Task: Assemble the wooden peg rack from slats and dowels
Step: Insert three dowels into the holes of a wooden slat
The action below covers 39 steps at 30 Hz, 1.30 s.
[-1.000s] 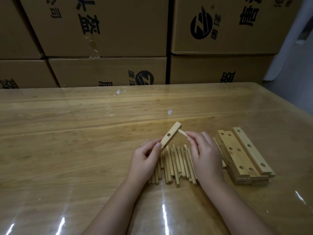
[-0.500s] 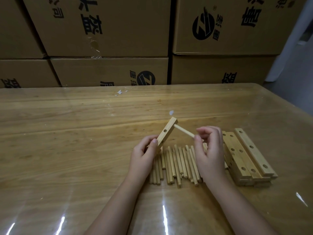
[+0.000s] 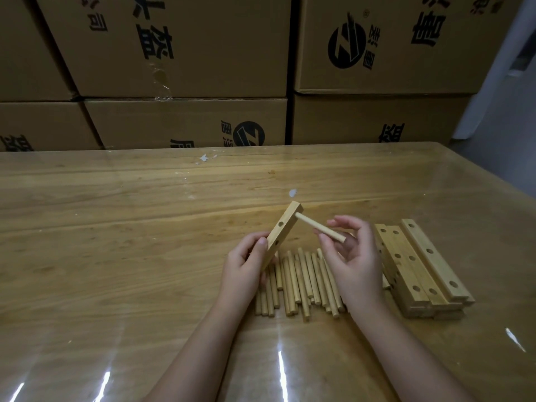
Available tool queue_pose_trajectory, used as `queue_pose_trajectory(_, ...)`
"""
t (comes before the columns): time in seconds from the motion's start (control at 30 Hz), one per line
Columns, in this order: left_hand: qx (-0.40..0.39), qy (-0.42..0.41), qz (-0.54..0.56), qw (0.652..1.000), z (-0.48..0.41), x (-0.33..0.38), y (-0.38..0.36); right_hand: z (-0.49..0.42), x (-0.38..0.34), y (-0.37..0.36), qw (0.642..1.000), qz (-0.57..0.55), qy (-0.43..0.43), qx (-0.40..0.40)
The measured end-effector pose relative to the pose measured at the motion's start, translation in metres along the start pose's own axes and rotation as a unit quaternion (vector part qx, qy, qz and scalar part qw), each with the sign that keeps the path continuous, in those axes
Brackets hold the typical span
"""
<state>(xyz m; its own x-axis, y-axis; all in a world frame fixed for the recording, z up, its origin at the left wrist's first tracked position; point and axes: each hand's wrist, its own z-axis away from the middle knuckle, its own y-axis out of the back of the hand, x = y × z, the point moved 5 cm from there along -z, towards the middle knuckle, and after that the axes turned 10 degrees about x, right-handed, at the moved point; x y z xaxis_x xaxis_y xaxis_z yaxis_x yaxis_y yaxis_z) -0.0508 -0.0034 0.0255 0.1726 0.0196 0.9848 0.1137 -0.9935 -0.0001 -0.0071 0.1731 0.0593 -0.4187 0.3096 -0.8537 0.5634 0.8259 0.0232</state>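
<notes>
1 round dowel (image 3: 319,229) sits in the end hole of a flat drilled slat (image 3: 280,236), which the left hand (image 3: 246,268) fingers grip tilted above loose dowels (image 3: 301,280) on the glossy desk (image 3: 116,256). The right hand (image 3: 353,262) fingers lightly pinch the dowel. Stacked slats (image 3: 420,265) lie to the right, and closed cardboard boxes (image 3: 188,53) stand behind.

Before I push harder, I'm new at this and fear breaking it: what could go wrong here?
The left hand grips the slat only at its low end, while the dowel sits in the top hole: a push may lever the slat out of that grip.
The right hand pinches the dowel near its far end; pushed off-axis, it could jam.
</notes>
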Motion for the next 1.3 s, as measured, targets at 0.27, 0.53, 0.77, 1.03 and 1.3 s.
queue_pose_trajectory(0.27,0.021,0.027,0.078,0.996,-0.004,-0.002,0.005,0.0,-0.002,0.003,0.997,0.061,0.049,0.01)
queue_pose_trajectory(0.53,0.079,0.104,0.254,0.958,-0.013,-0.008,0.014,0.025,0.009,-0.03,0.881,0.37,0.134,-0.264)
queue_pose_trajectory(0.77,0.03,0.164,0.383,0.908,-0.017,-0.007,0.009,0.032,0.012,-0.036,0.856,0.418,0.124,-0.277)
queue_pose_trajectory(1.03,0.007,0.162,0.362,0.918,-0.02,-0.014,0.008,0.041,0.001,-0.04,0.844,0.427,0.158,-0.282)
queue_pose_trajectory(1.3,-0.011,0.157,0.343,0.926,-0.02,-0.014,0.006,0.042,-0.005,-0.04,0.858,0.429,0.134,-0.249)
